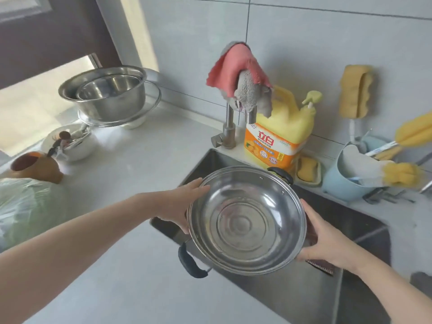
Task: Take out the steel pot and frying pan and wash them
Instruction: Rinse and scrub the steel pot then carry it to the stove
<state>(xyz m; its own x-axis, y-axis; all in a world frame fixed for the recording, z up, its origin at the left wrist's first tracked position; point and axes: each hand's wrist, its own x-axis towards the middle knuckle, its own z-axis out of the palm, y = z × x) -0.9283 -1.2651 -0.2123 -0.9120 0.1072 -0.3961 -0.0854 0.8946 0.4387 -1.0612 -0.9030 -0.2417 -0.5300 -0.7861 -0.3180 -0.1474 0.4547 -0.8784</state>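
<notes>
Two hands on steel pot (247, 220): left hand (180, 204) and right hand (327, 242) grasping opposite rim edges. Held tilted above sink (364, 232), presumably for washing.

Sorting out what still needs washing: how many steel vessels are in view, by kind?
Two-handled steel pot, held over the sink by the left hand and right hand: 1
Steel bowls, nested on the counter: 2
Total: 3
</notes>
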